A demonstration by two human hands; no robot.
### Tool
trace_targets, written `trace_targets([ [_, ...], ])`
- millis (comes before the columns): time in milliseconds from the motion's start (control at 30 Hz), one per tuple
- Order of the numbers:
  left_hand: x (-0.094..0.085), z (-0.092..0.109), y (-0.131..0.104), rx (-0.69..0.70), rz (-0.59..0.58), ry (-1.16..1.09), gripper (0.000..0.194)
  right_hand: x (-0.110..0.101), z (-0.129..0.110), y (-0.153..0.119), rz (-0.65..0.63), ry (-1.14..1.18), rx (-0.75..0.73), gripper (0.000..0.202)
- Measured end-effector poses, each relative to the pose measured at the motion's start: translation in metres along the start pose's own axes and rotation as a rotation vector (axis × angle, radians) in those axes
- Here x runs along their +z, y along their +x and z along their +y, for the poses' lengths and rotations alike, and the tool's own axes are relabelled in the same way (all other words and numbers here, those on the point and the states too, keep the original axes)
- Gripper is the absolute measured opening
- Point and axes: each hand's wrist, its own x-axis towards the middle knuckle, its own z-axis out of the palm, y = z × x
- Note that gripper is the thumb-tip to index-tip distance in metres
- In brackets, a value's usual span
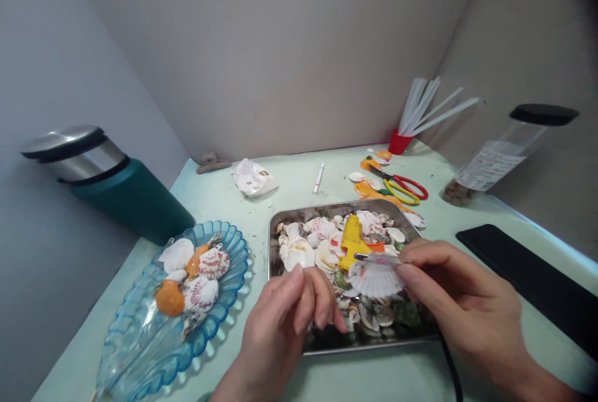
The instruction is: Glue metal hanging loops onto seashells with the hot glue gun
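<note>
While my right hand (462, 302) pinches the white scallop shell (374, 278) over the steel tray (275, 246), my left hand (284, 321), fingers curled and empty, should steady its edge gently.

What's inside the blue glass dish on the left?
The blue glass dish holds scallop shells, white, pink-striped and orange, piled at its far end. Anything beneath the pile is hidden.

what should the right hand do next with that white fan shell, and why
Probably carry the white scallop shell left to the blue glass dish. The right hand pinches it above the metal tray of loose shells, and the dish already holds several similar ones.
</note>
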Motion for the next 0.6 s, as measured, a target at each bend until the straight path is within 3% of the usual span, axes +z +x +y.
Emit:
trace_targets([
  [333,0.0022,-0.0001,0.0037,-0.066,0.062,-0.187,0.06,0.0012,0.0007,0.0008,-0.012,-0.002,-0.005,0.01],
  [600,-0.0011,0.0002,0.002,-0.018,-0.001,-0.143,0.048,0.0001,0.0004,0.0002,-0.016,0.0,-0.004,0.011],
])
